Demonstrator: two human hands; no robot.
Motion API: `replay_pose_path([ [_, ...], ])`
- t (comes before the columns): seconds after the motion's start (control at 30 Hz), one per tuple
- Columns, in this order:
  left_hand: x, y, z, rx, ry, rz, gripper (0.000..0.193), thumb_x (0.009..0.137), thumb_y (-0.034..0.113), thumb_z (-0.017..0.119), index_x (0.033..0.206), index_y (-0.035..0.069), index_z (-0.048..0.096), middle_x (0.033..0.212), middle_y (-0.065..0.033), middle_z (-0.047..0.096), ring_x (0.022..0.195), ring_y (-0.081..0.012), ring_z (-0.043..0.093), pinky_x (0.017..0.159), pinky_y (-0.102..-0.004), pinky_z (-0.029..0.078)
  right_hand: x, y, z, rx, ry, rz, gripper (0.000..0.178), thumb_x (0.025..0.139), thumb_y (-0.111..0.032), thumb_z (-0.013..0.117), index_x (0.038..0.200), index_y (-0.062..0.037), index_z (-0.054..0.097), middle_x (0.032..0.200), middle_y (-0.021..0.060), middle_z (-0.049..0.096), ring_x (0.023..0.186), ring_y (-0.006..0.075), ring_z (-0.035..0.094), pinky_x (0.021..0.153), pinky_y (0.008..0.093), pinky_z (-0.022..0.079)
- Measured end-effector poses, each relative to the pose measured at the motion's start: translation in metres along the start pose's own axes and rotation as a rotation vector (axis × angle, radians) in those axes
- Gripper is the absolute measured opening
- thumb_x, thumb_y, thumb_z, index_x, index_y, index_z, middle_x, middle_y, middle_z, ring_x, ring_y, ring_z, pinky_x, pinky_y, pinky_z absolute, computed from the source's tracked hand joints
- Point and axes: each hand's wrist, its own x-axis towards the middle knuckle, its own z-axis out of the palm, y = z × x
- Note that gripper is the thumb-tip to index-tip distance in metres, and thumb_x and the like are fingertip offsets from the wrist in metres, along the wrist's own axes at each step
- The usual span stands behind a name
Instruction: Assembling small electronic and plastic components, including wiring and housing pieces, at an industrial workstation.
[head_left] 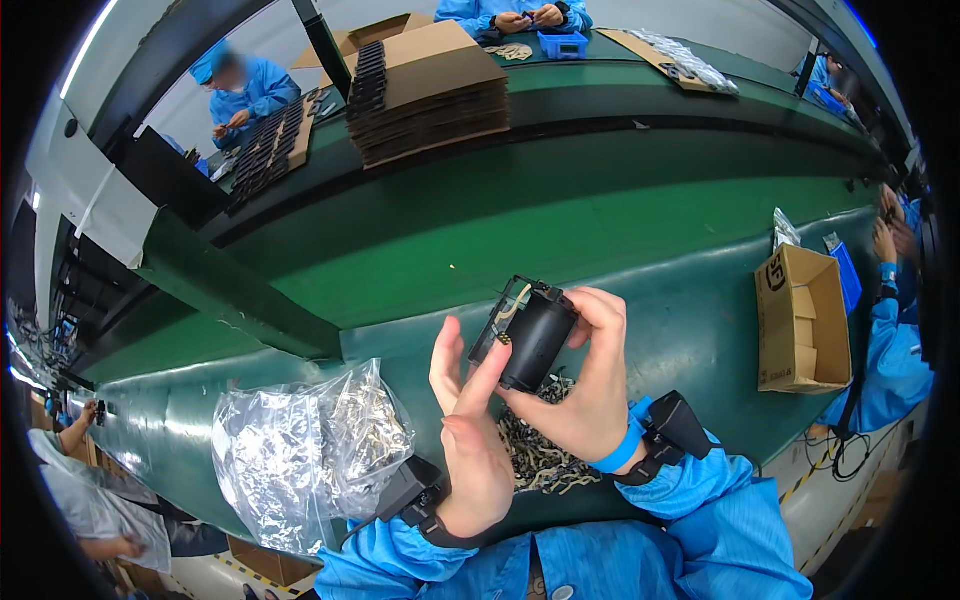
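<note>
A black cylindrical housing (541, 340) with an open rectangular frame on its left side is raised above the bench. My right hand (590, 385) is closed round it, thumb below and fingers over the far right side. A pale short cable (516, 303) curves inside the frame. My left hand (473, 440) has its fingers apart; its index fingertip touches a small black piece with gold dots (504, 339) at the housing's near left side. Beneath my hands lies a pile of small pale-and-black cable pieces (545, 460), partly hidden by them.
Left of the pile lie clear plastic bags (310, 450), one holding similar pieces. An open cardboard box (803, 320) stands at the right, near a co-worker's blue sleeve (885, 360). Across the green bench (640, 225) are stacked cardboard sheets (430, 100) and a blue bin (563, 46).
</note>
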Motion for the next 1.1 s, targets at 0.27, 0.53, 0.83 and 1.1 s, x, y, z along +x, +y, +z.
replay_pose_path([
  [0.27,0.001,0.002,-0.001,0.061,0.025,-0.009,0.072,0.101,0.055,0.017,0.124,0.002,0.060,0.153,-0.0142,0.025,0.141,-0.0282,0.023,0.115,-0.0455,0.015,0.003,0.003,-0.001,0.019,-0.045,0.031,0.085,0.059,-0.007,0.083,0.131,-0.0023,0.038,0.126,0.0200,0.041,0.109,0.0337,0.051,0.082,0.0375,0.049],
  [0.53,0.003,0.015,-0.002,-0.275,0.067,-0.265,0.066,0.102,0.052,0.019,0.125,0.003,0.058,0.152,-0.0128,0.030,0.142,-0.0252,0.022,0.114,-0.0435,0.014,0.005,0.006,-0.002,0.125,-0.143,0.089,0.082,0.062,-0.001,0.076,0.134,-0.0075,0.039,0.129,0.0185,0.040,0.110,0.0334,0.050,0.081,0.0376,0.049],
  [0.83,0.014,0.026,-0.010,-0.266,0.089,-0.296,0.065,0.101,0.052,0.022,0.126,0.002,0.057,0.150,-0.0140,0.033,0.141,-0.0246,0.025,0.114,-0.0430,0.014,0.000,0.019,0.010,0.328,-0.119,-0.042,0.088,0.062,0.006,0.074,0.138,-0.0051,0.032,0.131,0.0207,0.037,0.113,0.0344,0.049,0.092,0.0401,0.049],
  [1.1,0.015,0.021,-0.010,-0.173,0.047,-0.261,0.055,0.103,0.041,0.032,0.118,-0.001,0.063,0.147,-0.0163,0.034,0.134,-0.0277,0.034,0.110,-0.0413,0.025,-0.001,0.019,0.009,0.458,-0.214,-0.025,0.092,0.062,0.008,0.073,0.141,-0.0048,0.026,0.132,0.0206,0.035,0.120,0.0352,0.047,0.097,0.0427,0.047],
])
